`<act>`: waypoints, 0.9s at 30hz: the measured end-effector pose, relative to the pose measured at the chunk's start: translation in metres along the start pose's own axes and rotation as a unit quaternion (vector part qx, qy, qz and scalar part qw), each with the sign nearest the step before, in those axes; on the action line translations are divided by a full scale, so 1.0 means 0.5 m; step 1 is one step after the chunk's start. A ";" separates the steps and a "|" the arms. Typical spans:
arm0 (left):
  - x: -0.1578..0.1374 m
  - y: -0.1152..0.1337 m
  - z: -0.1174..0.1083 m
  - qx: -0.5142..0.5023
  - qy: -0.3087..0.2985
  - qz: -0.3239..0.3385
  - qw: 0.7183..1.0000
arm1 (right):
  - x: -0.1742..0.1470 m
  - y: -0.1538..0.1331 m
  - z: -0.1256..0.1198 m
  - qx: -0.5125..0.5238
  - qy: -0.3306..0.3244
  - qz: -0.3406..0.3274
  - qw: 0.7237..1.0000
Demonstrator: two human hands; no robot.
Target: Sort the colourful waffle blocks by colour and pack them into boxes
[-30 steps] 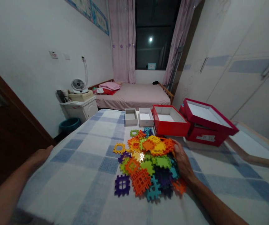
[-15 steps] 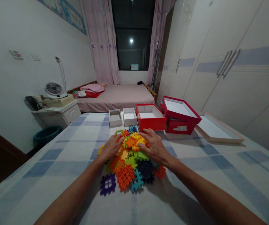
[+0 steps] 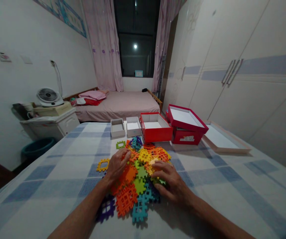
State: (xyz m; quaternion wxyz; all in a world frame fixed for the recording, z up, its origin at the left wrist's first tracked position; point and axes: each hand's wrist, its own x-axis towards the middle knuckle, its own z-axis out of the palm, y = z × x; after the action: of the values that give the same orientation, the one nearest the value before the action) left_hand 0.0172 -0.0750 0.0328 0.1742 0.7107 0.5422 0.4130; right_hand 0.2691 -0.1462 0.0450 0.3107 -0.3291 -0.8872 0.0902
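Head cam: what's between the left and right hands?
Toothed plastic tiles, orange, yellow and green, lie in a heap between the left hand and the right hand, as the head view shows.

From far off, I see a checked table (image 3: 58, 179). Bright toy pieces (image 3: 141, 172) lie in front of the red box (image 3: 158, 135); two little boxes (image 3: 118, 133) sit left of it, a darker box (image 3: 179, 136) and flat tray (image 3: 232, 151) right.

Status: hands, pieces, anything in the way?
Left hand at the pile, left side; right hand at its right side. Notched pieces overlap, multicolored. Red box beyond; nothing seen blocking hands.
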 end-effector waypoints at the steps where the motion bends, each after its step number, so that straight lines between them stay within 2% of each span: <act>1: 0.000 -0.001 -0.002 -0.010 0.003 -0.007 1.000 | 0.000 -0.002 -0.006 0.011 -0.001 -0.004 1.000; 3: 0.003 -0.009 -0.010 -0.015 0.017 -0.019 1.000 | 0.007 0.003 -0.019 0.024 0.021 0.023 0.999; 4: 0.005 -0.015 -0.014 -0.009 0.027 -0.024 0.999 | 0.014 0.013 -0.025 0.024 0.044 0.061 0.997; 7: 0.013 -0.036 -0.029 0.024 0.056 -0.035 0.998 | 0.040 0.069 -0.035 -0.001 0.087 0.245 0.966; 9: 0.018 -0.050 -0.038 0.043 0.064 -0.058 0.995 | 0.055 0.111 -0.030 -0.004 0.054 0.357 0.932; 11: 0.020 -0.060 -0.045 0.051 0.062 -0.090 0.993 | 0.064 0.139 -0.016 0.000 0.015 0.417 0.909; 13: 0.022 -0.067 -0.049 0.046 0.056 -0.115 0.991 | 0.066 0.146 -0.001 0.007 0.008 0.416 0.909; 15: 0.022 -0.071 -0.050 0.040 0.048 -0.123 0.990 | 0.064 0.138 0.009 0.041 0.033 0.373 0.926; 18: 0.021 -0.073 -0.047 0.055 0.036 -0.111 0.992 | 0.058 0.119 0.008 0.128 0.071 0.297 0.943; 21: 0.018 -0.071 -0.043 0.080 0.022 -0.093 0.992 | 0.053 0.113 -0.004 0.174 0.099 0.261 0.944; 24: 0.017 -0.066 -0.039 0.088 0.004 -0.073 0.993 | 0.048 0.125 -0.017 0.220 0.135 0.290 0.921; 27: 0.016 -0.063 -0.037 0.097 -0.009 -0.060 0.993 | 0.041 0.146 -0.027 0.311 0.159 0.341 0.873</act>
State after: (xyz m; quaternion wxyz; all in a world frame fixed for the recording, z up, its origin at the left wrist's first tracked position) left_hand -0.0164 -0.0604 0.0253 0.1341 0.6940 0.6197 0.3410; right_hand 0.3041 -0.0777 0.0392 0.4840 -0.5073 -0.5849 0.4078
